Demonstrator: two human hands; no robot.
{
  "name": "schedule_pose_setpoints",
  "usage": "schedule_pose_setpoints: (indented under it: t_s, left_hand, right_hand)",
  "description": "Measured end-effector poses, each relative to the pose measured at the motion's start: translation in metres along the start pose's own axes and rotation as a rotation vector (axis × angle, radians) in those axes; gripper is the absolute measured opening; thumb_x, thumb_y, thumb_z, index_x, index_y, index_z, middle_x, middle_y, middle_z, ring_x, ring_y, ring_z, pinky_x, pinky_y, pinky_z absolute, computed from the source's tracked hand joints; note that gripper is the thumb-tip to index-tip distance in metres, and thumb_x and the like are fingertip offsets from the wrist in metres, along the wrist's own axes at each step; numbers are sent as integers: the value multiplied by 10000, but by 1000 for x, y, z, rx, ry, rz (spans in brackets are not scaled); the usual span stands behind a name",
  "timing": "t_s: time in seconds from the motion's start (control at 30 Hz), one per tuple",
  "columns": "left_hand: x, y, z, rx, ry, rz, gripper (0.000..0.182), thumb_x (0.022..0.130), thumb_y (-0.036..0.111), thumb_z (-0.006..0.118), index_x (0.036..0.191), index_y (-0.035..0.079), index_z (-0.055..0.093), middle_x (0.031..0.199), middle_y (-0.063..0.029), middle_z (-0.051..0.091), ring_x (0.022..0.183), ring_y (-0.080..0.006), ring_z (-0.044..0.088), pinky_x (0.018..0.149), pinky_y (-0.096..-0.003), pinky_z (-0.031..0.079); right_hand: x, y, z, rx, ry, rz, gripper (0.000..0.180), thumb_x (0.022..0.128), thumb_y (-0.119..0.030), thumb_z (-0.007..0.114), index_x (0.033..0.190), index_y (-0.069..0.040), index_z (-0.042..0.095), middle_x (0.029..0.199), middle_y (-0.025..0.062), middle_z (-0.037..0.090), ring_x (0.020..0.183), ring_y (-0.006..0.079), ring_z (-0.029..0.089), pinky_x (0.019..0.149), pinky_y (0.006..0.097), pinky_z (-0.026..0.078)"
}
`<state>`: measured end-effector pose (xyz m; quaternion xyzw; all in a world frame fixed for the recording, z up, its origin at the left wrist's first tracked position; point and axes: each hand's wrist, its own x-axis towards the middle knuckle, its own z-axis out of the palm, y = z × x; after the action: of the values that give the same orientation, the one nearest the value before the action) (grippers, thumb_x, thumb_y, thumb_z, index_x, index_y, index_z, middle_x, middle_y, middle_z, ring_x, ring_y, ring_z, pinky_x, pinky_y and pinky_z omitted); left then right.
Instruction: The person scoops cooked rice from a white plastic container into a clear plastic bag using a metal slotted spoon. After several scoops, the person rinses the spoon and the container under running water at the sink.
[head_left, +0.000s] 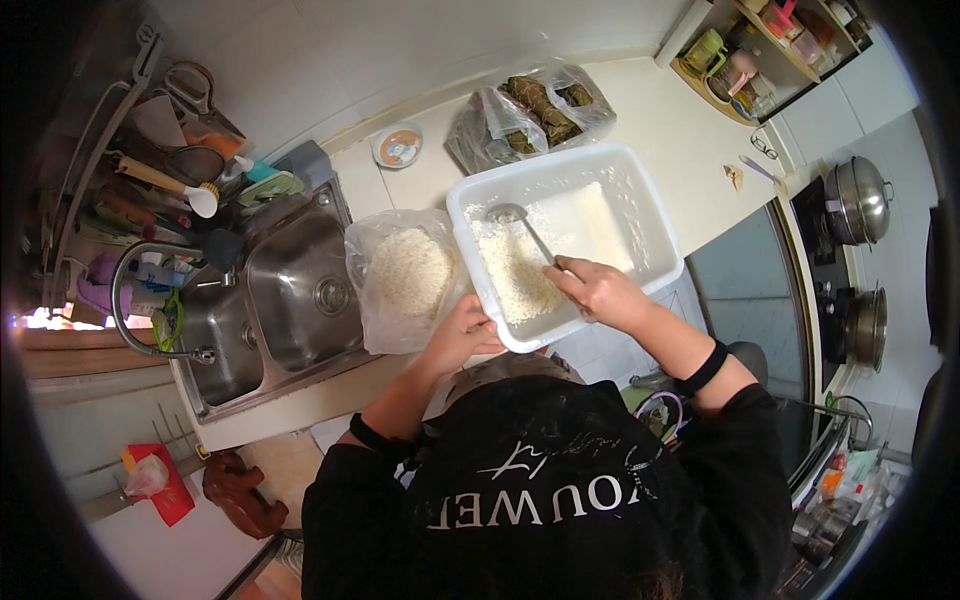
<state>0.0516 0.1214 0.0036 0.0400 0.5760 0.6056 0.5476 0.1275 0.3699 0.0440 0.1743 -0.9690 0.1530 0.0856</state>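
Note:
A white plastic tub (664, 225) stands tilted near the counter's front edge, with wet white rice (517, 281) gathered at its left side and cloudy liquid at the right. My right hand (600, 291) grips the handle of a metal ladle (534, 229), whose bowl rests among the grains near the tub's left wall. At the tub's near left corner, my left hand (466, 330) holds the rim; some of its fingers are hidden. Just left of the tub lies a clear plastic bag (364, 259) full of white rice (411, 271).
Leaf-wrapped bundles (541, 105) lie in plastic bags behind the tub. A double steel sink (304, 285) with a curved faucet (120, 289) is at the left, a round lid (397, 145) near the wall. At the right, steel pots (861, 199) stand on the stove.

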Motion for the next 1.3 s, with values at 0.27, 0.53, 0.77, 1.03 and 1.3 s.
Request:
schedule_pose_setpoints:
  t_s: [0.27,0.53,0.77,1.03,1.3]
  left_hand:
    - [1,-1,0,-8,12,5,347,924,100,504,1229,55,345,1133,-154,548,974,-218,604,865,-347,511]
    - [-2,9,10,-19,12,13,336,917,77,509,1211,43,350,1108,-175,556,939,-213,619,833,-319,528]
    - [-3,12,13,-2,15,28,328,911,81,525,1190,35,359,1081,-174,568,926,-212,624,819,-318,533]
    - [-2,12,16,1,-6,40,336,906,84,534,1187,35,357,1081,-172,568,918,-221,628,809,-326,538]
    - [-2,6,22,-11,3,32,331,908,83,531,1185,53,352,1095,-172,565,915,-236,631,804,-341,538]
  right_hand:
    - [-40,-21,-27,129,-184,-104,445,684,-19,626,1126,-26,575,1079,184,586,883,277,632,738,352,544]
    - [-30,7,-19,-22,18,111,393,694,-30,616,1085,-6,582,976,173,611,768,306,630,651,333,543]
    - [-60,-26,-52,168,-139,-53,388,679,-23,640,1063,-11,585,944,151,612,769,273,619,659,349,533]
    - [-47,-10,-65,-4,-63,190,117,739,-25,622,850,-16,587,712,111,596,615,268,598,572,354,507]
    - [-9,-54,-43,174,-45,283,80,780,-71,571,771,8,566,639,154,592,577,316,601,544,378,505]
